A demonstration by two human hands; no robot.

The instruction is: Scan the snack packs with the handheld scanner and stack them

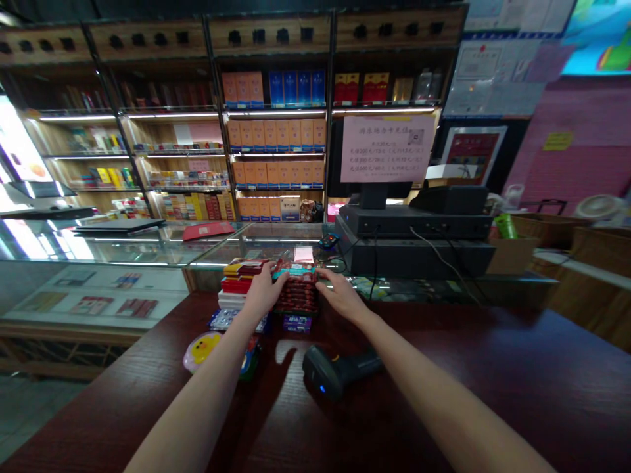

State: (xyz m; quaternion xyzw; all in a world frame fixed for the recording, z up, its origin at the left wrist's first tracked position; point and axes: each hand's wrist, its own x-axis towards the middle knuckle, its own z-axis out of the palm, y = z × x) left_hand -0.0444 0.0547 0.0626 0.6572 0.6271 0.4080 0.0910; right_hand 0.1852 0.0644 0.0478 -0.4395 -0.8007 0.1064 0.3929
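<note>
- Left hand [266, 289]: open, at left side of packet stack [296, 295].
- Right hand [341, 295]: open, at stack's right side.
- Scanner [323, 372]: nearer camera than stack.

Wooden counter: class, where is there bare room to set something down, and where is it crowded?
The counter is bare right of the right arm, and between both arms, nearer than the scanner. It is crowded around the left hand and right hand, with red packets, purple boxes and blue packets.

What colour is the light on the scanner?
The light is blue, in the head view.
</note>
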